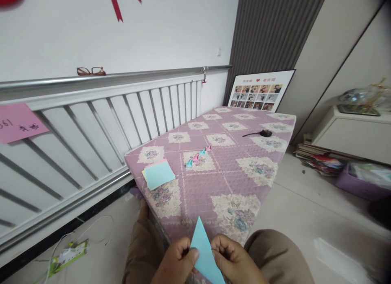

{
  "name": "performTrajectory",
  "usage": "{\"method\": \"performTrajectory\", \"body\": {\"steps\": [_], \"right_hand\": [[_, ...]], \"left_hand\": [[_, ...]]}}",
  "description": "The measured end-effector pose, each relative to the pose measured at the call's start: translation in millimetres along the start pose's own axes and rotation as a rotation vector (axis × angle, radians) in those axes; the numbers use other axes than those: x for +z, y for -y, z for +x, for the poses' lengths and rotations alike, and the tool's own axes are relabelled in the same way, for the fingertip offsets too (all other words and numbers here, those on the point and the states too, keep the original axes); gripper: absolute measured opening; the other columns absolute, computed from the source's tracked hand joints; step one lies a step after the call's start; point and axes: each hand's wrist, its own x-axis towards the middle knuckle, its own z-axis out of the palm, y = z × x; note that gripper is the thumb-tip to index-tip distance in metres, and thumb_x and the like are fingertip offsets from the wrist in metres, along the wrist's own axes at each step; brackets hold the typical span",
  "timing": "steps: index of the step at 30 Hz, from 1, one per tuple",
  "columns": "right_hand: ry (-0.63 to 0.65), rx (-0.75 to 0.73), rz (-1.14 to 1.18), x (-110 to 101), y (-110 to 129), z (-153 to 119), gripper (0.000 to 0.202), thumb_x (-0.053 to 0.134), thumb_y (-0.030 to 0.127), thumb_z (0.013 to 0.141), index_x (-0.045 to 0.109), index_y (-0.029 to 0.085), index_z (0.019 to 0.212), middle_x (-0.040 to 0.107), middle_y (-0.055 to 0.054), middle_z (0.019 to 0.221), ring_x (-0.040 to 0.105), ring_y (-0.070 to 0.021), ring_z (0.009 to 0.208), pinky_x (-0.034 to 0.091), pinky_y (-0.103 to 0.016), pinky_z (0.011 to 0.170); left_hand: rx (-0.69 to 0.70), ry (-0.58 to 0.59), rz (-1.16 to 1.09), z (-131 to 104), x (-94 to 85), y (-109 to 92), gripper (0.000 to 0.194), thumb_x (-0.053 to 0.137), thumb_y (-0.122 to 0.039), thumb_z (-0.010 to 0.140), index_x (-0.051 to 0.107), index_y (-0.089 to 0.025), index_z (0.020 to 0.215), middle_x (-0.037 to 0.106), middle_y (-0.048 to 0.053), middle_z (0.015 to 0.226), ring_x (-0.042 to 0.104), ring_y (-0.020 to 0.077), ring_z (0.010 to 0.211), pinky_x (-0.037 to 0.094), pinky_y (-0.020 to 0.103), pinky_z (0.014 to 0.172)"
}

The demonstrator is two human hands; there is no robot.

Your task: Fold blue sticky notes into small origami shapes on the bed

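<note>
A light-blue sheet of paper (204,253), folded to a pointed triangle, is held over the near edge of the table. My left hand (180,259) pinches its left side, thumb on top. On the right side, my right hand (232,259) grips the paper between thumb and curled fingers. Farther off, a stack of coloured paper (159,175), light blue on top with pink and yellow edges showing, lies at the table's left. A short row of small folded paper pieces (195,157), pink and blue by turns, sits near the middle.
A floral purple cloth covers the table (195,194). A black round object with a strap (265,133) lies at the far right. Along the left wall runs a white radiator (152,108), with glasses (91,71) on the pipe above. A power strip (69,257) lies on the floor.
</note>
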Motion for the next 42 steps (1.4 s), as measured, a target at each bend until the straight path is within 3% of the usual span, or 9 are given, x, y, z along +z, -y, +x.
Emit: {"method": "performTrajectory", "body": {"steps": [9,14,22,28,32,36,42], "right_hand": [[0.015,0.048,0.169,5,0,0,0.038,0.072,0.050,0.067,0.049,0.019,0.065,0.044,0.008,0.054,0.035,-0.0059,0.050,0.028,-0.018,0.049],[0.072,0.033,0.152,6,-1,3,0.039,0.071,0.053,0.067,0.052,0.019,0.070,0.046,0.008,0.055,0.035,-0.0060,0.048,0.027,-0.019,0.048],[0.041,-0.011,0.075,9,5,6,0.050,0.064,0.066,0.066,0.046,0.019,0.063,0.039,0.008,0.053,0.030,-0.0065,0.049,0.027,-0.020,0.048],[0.028,-0.088,0.060,14,1,7,0.040,0.063,0.057,0.072,0.045,0.022,0.074,0.037,0.010,0.056,0.030,-0.0075,0.050,0.027,-0.020,0.048],[-0.028,-0.154,0.001,14,-4,5,0.034,0.057,0.053,0.079,0.040,0.024,0.076,0.033,0.009,0.059,0.030,-0.0087,0.053,0.029,-0.020,0.049],[-0.007,-0.187,-0.102,15,0,2,0.030,0.051,0.047,0.084,0.043,0.022,0.071,0.035,0.007,0.062,0.032,-0.0094,0.056,0.031,-0.020,0.052],[0.024,-0.186,-0.151,14,6,3,0.026,0.048,0.044,0.087,0.048,0.022,0.072,0.039,0.006,0.063,0.036,-0.0102,0.058,0.034,-0.020,0.055]], "left_hand": [[0.035,0.075,-0.106,1,-0.9,-3,0.040,0.055,-0.055,0.081,0.050,-0.016,0.071,0.051,-0.003,0.058,0.047,0.0111,0.055,0.037,0.022,0.055],[0.032,0.024,-0.062,1,-2.4,0,0.039,0.056,-0.054,0.080,0.049,-0.017,0.070,0.049,-0.003,0.059,0.047,0.0114,0.056,0.037,0.022,0.054],[0.044,0.007,-0.054,0,-2.6,-2,0.031,0.054,-0.046,0.083,0.048,-0.018,0.071,0.046,-0.004,0.060,0.045,0.0115,0.057,0.037,0.023,0.056],[0.076,0.013,-0.184,4,-2.0,-3,0.025,0.060,-0.039,0.080,0.053,-0.016,0.085,0.051,-0.002,0.072,0.043,0.0112,0.064,0.036,0.023,0.061],[0.136,0.023,-0.357,5,1.8,-6,0.035,0.066,-0.042,0.076,0.055,-0.016,0.096,0.055,-0.001,0.076,0.044,0.0106,0.064,0.035,0.023,0.062],[0.144,0.028,-0.503,4,6.4,-8,0.043,0.070,-0.044,0.072,0.055,-0.017,0.102,0.054,-0.001,0.074,0.043,0.0094,0.060,0.032,0.022,0.059],[0.146,0.041,-0.495,4,3.1,-6,0.052,0.070,-0.046,0.073,0.053,-0.018,0.113,0.057,0.000,0.077,0.047,0.0106,0.063,0.035,0.023,0.062]]}}
